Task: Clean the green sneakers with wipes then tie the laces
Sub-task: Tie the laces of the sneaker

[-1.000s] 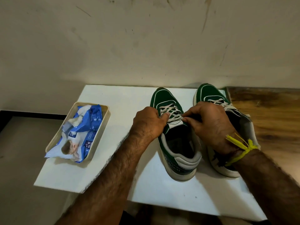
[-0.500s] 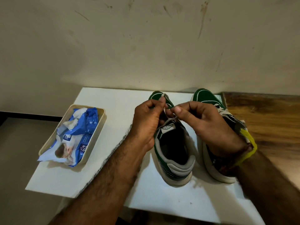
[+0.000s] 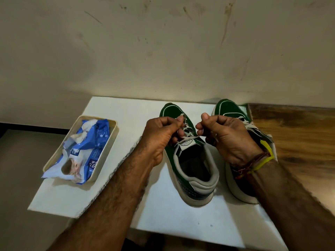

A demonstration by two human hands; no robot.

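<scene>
Item one, far left of the bench (image 3: 112, 205): a cream tray (image 3: 101, 165) holding the crumpled blue wipes pack (image 3: 85, 151), parked well apart from the shoes, I judge because the wiping is done with. Item two: my left hand (image 3: 161, 136), fingers curled and pinching one end of the white lace (image 3: 188, 137), drawn out to the left. Item three: the left-lying green sneaker (image 3: 183, 160), heel toward me so the tongue and eyelets face my hands; its lace is crossed over the tongue, no bow yet. Item four: my right hand (image 3: 226, 136), clenched on the other lace end, pulling rightward to snug the crossing. Item five: the second green sneaker (image 3: 228, 109), just beside the first and partly hidden under my right wrist; whether its lace is tied I cannot tell.
</scene>
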